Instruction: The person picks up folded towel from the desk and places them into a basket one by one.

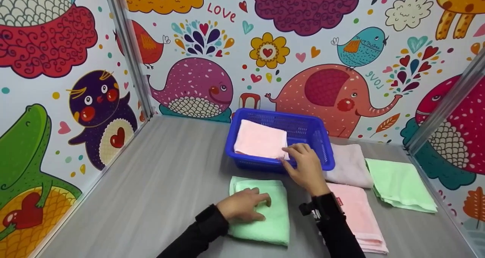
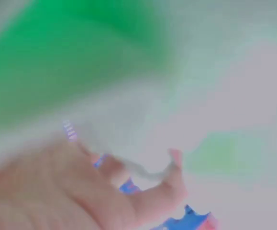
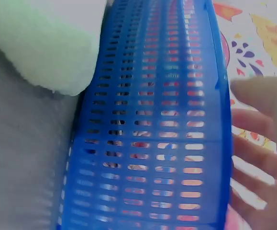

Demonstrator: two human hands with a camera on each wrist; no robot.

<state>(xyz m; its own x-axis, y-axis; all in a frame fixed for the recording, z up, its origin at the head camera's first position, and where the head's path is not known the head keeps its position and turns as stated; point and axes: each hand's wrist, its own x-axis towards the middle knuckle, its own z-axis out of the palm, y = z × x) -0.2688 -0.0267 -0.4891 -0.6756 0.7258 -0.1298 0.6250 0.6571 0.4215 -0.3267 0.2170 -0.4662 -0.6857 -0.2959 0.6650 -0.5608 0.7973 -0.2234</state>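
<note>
My left hand (image 1: 244,205) lies over a folded light-green towel (image 1: 274,227) in front of the basket, its fingers loosely bent. In the left wrist view that hand (image 2: 114,191) shows beside a blurred green area. A blue plastic basket (image 1: 231,152) with slotted walls holds a folded pink towel (image 1: 261,138). Reaching over the basket's front rim, my right hand (image 1: 307,169) has its fingertips at the towel's right edge and its thumb by the rim. The right wrist view shows the basket's side (image 3: 148,143) close up, with the right hand's fingers (image 3: 255,153) beyond the rim.
To the right of the basket lie a pale pink towel (image 1: 348,165), another folded pink towel (image 1: 360,212) and a second green towel (image 1: 403,184). Printed cartoon panels (image 1: 204,87) wall in the grey tabletop (image 1: 151,167) at the back and sides, with metal posts at the corners.
</note>
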